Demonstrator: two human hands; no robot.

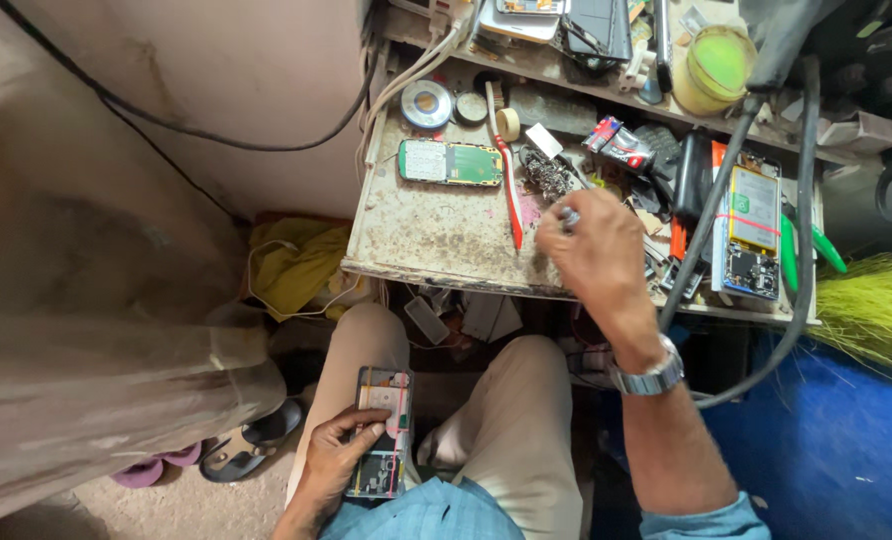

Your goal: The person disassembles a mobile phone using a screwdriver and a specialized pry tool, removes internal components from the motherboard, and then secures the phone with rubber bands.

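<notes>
An opened phone [384,432] rests on the person's left thigh under the left hand [338,462]. Ahead, on the worktop [436,235], a circuit board [450,162] lies left of a toothbrush [507,185]; the right hand [596,250] hovers right of both, another opened phone [750,232] farther right.

Bare bench [436,235] at centre frame offers passage below the green board [451,163]; red toothbrush [509,190], wire tangle [544,172] and black cables [711,235] crowd the right.
</notes>
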